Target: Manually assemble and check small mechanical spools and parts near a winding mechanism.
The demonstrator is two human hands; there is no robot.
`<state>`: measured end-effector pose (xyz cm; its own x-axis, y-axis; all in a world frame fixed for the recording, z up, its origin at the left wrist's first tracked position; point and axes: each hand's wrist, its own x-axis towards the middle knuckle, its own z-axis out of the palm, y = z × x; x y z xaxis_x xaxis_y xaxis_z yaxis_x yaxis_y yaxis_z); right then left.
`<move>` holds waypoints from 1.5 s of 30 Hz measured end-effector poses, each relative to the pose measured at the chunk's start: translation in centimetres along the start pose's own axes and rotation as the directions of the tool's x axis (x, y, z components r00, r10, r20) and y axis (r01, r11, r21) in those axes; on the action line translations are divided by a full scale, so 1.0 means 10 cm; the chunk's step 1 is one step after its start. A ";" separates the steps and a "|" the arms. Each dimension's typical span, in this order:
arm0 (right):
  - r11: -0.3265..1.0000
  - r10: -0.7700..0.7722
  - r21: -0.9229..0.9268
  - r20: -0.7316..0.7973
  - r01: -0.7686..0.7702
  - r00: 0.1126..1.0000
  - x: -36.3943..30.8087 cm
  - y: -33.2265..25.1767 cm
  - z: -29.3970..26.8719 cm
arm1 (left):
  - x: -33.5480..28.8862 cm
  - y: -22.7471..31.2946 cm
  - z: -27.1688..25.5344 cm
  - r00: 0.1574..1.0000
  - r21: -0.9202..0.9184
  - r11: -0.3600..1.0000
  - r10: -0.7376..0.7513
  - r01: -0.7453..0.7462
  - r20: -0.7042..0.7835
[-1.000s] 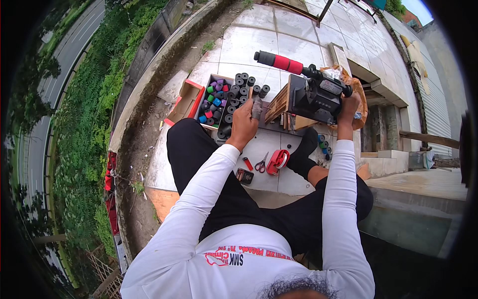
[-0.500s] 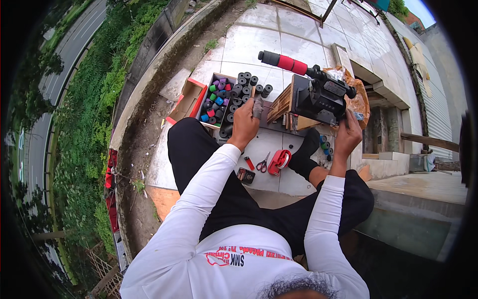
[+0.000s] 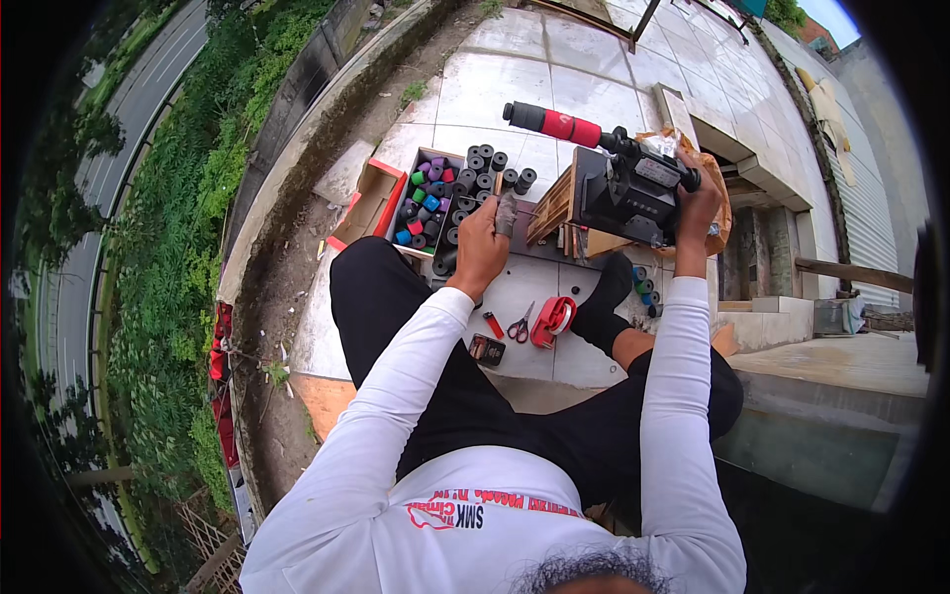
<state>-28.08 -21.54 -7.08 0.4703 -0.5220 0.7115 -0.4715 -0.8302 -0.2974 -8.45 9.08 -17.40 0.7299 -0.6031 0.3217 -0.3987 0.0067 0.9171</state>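
Observation:
My left hand (image 3: 479,252) is closed around a short wooden stick with a grey, wrapped-looking lower part (image 3: 507,214). Its exact kind is unclear. My right hand (image 3: 699,210) reaches up the right side of a black bench machine (image 3: 628,198), its fingers curled around a round black knob (image 3: 690,180). A red-and-black handle (image 3: 554,124) sticks out from the machine toward the left. Slatted wood (image 3: 554,206) stands against the machine's left side. Several black foam-like rolls (image 3: 485,158) stand beyond my left hand, next to a box of coloured rolls (image 3: 404,210).
An open red-rimmed box (image 3: 366,203) lies at the left. Between my legs are scissors (image 3: 521,323), a red tape dispenser (image 3: 552,323), a red lighter (image 3: 493,325) and a small black case (image 3: 486,348). Behind the machine sits an orange plastic bag (image 3: 720,188); a low wall (image 3: 287,178) runs along the left.
My right hand has moved up from the machine's lower right corner to the knob on its side. My left hand keeps its hold on the stick, nearly unmoved.

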 end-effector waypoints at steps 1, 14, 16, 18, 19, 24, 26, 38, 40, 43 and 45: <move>0.985 0.146 -0.104 0.108 -0.134 0.983 -0.12 0.29 0.04 | 0.00 0.01 0.07 1.000 -0.022 1.000 0.010 -0.010 0.008; 0.986 0.168 -0.003 -0.029 -0.168 0.985 -0.90 -0.54 -0.40 | -0.03 -0.07 0.00 1.000 0.029 1.000 0.002 -0.002 -0.001; 0.990 0.137 -0.020 -0.068 -0.139 0.988 -0.75 -0.65 -0.51 | -0.03 -0.09 0.00 1.000 0.021 1.000 0.023 -0.023 -0.009; 0.989 0.145 -0.007 -0.089 -0.146 0.985 -0.57 -0.70 -0.57 | -0.03 -0.06 0.00 1.000 0.012 1.000 0.016 -0.016 -0.012; 0.990 0.140 0.005 -0.097 -0.140 0.985 -0.48 -0.67 -0.57 | -0.02 -0.03 0.01 1.000 0.001 1.000 0.012 -0.012 -0.012; 0.992 0.123 0.032 -0.073 -0.121 0.990 -0.09 -0.37 -0.38 | -0.02 -0.05 0.01 1.000 0.033 0.999 -0.001 0.002 -0.005; 0.994 0.108 0.012 -0.029 -0.108 0.994 0.02 -0.30 -0.26 | -0.02 -0.04 -0.01 1.000 0.035 0.999 0.006 -0.006 -0.013; 0.999 0.043 -0.005 0.097 -0.043 0.994 -0.59 -0.06 0.10 | -0.02 -0.05 -0.02 0.999 0.016 1.000 0.005 -0.004 -0.040; 0.994 0.106 0.011 0.080 -0.107 0.991 -0.76 -0.14 0.01 | -0.02 -0.04 -0.01 0.999 0.011 1.000 0.003 -0.003 -0.034; 0.930 0.329 0.120 0.147 -0.347 0.933 -0.92 -0.32 -0.16 | -0.02 -0.04 -0.04 0.999 0.030 1.000 -0.009 0.010 -0.034; 0.969 0.239 0.062 0.031 -0.241 0.971 -0.97 -0.39 -0.25 | -0.01 -0.04 -0.04 0.999 0.036 0.999 -0.012 0.014 -0.035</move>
<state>-32.71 -12.77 -11.21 0.3671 -0.7112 0.5996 -0.5233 -0.6908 -0.4990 -8.15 9.49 -17.72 0.7539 -0.5746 0.3185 -0.4082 -0.0298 0.9124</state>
